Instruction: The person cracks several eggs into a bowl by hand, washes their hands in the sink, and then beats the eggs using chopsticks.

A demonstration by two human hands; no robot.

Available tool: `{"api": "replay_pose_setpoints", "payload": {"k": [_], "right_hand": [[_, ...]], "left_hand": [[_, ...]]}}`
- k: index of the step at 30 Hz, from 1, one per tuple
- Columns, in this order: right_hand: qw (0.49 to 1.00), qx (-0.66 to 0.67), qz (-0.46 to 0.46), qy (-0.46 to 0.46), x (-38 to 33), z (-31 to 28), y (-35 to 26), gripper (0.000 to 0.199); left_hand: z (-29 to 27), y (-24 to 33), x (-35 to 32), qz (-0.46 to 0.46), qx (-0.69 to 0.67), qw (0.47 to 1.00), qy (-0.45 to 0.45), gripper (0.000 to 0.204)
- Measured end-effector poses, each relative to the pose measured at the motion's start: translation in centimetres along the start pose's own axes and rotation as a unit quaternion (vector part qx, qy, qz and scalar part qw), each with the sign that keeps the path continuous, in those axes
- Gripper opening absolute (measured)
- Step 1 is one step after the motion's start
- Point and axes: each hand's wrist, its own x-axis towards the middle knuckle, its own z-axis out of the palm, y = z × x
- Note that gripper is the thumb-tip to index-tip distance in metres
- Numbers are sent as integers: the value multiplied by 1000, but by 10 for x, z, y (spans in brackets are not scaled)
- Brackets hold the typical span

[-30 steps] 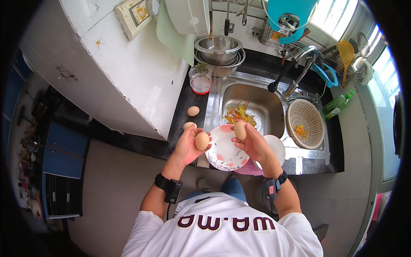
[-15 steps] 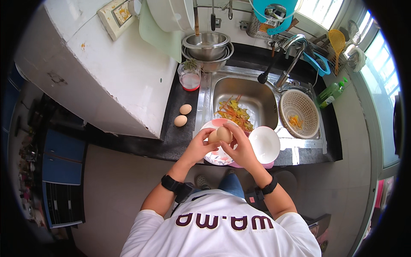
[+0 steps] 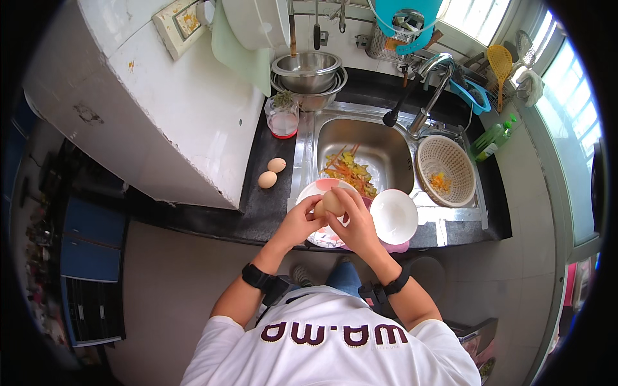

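Observation:
Over a white plate with a pink pattern (image 3: 313,190), my two hands hold eggs against each other. My left hand (image 3: 297,222) is closed round one egg (image 3: 319,209), mostly covered by fingers. In my right hand (image 3: 358,222), fingers wrap a second brown egg (image 3: 333,203) that touches the first. No crack can be made out on either. Just right of my right hand stands a white bowl (image 3: 394,217). Two more brown eggs, one farther (image 3: 277,165) and one nearer (image 3: 267,179), lie on the black counter to the left.
Vegetable peelings (image 3: 351,172) lie in the steel sink (image 3: 390,145) beyond the plate. A beige colander (image 3: 447,170) with orange scraps sits at its right. The tap (image 3: 430,96) rises behind. Stacked metal bowls (image 3: 308,77) and a red-based jar (image 3: 282,122) stand at the back left.
The egg in my right hand has tilted and shifted slightly, and my right fingers now cover more of it. Both hands stay over the plate.

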Motion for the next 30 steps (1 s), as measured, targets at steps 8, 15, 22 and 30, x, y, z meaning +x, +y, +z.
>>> {"api": "replay_pose_setpoints", "payload": {"k": [8,15,22,30], "right_hand": [[925,312,216,-3,11,-21,5,43],[767,568,292,-53,21,-32,5,45],[996,77,36,-8,12,-13,-5,45],[856,424,289,-61,19,-16,15,34]], "left_hand": [[-3,7,-3,-27,-7,1000,-6,52],[-6,10,-3,-36,-11,999,-11,50],[-6,13,0,-22,11,1000,-7,50],[-11,19,-6,-130,-120,984,-4,41]]}}
